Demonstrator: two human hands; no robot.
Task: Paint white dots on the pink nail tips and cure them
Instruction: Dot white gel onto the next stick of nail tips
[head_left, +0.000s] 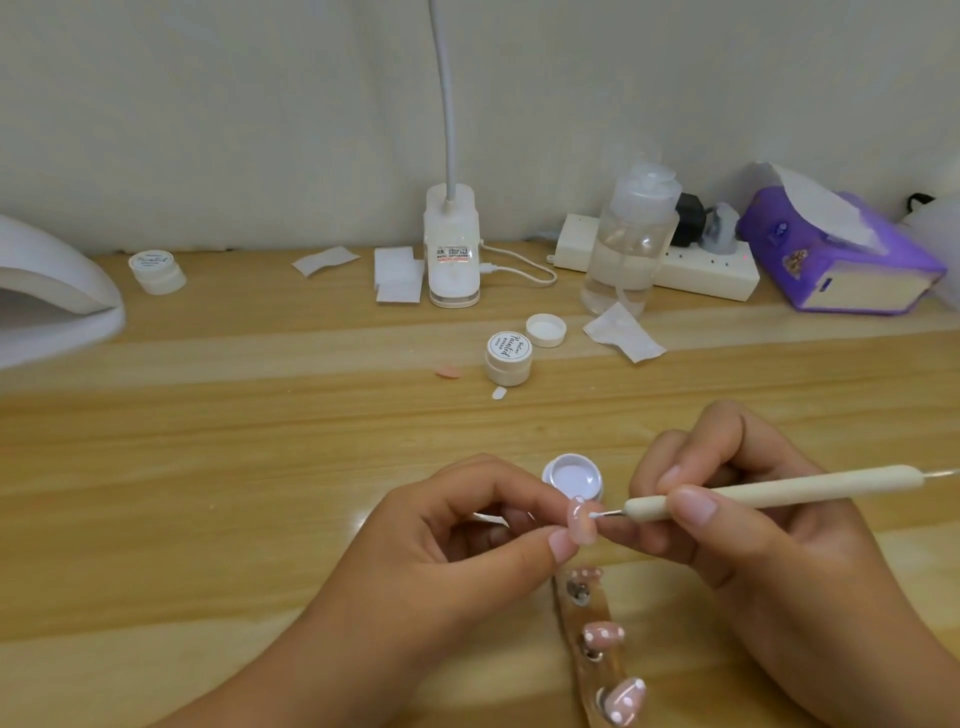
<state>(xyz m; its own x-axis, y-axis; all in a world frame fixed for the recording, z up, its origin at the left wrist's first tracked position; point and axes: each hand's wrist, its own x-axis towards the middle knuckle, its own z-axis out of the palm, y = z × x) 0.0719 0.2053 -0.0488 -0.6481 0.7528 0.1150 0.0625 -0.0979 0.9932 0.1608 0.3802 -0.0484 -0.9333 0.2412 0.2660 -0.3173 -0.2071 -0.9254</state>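
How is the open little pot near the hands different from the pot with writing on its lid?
The open pot has no lid, so its white paint shows; the closed pot wears a lid with writing. The open pot sits just behind the pink nail tip that the left hand pinches; the closed pot stands farther back, beside a loose lid. Both are small, round and upright.

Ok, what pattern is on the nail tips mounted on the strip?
Pink with white dots on the mounted nail tips, best seen in the head view.
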